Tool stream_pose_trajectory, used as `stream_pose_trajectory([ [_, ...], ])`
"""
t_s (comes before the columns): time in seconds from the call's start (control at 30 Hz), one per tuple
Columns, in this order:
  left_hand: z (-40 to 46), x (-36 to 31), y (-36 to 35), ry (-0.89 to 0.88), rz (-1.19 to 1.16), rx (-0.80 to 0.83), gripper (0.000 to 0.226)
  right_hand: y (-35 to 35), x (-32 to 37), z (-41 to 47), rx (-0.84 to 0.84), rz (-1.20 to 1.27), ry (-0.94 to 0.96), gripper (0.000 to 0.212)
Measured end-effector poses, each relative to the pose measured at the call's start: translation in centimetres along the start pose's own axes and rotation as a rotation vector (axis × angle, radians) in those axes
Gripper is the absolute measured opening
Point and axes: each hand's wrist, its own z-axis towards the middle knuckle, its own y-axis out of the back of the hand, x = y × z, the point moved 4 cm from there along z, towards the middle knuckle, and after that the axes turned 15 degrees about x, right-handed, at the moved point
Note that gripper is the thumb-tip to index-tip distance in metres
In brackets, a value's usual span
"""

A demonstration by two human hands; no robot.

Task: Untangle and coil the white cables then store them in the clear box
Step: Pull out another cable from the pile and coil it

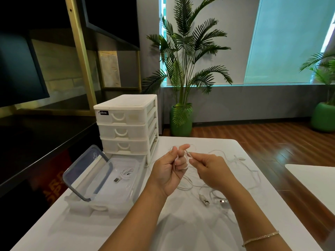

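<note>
My left hand (169, 170) is raised over the table with its fingers curled, and a white cable (186, 154) is looped round them. My right hand (210, 171) pinches the same cable just to the right. More white cables (241, 165) lie tangled on the white table behind and under my hands, with metal USB plugs (205, 202) near my right forearm. The clear box (125, 187) stands open at the left, and one coiled white cable (126, 173) lies inside it.
The box's lid (87, 173) with a grey rim leans upright against the box's left side. A white three-drawer unit (126, 125) stands behind the box. The white table (181, 232) ends at the right, with wooden floor and potted palms beyond.
</note>
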Motion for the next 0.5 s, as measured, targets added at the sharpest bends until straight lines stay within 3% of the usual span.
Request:
stream_pose_trajectory([
  [0.13,-0.1,-0.1,0.3,-0.039,0.028,-0.066,0.029,0.1,1.1,-0.6,0.071,-0.293,-0.054,0.032],
  [0.27,0.0,-0.5,0.8,-0.075,0.144,-0.133,0.019,-0.2,1.8,-0.9,0.129,-0.425,-0.055,0.032],
  [0.5,0.1,-0.7,0.2,-0.017,0.848,-0.130,0.027,0.2,2.5,-1.3,0.088,-0.432,-0.018,0.024],
])
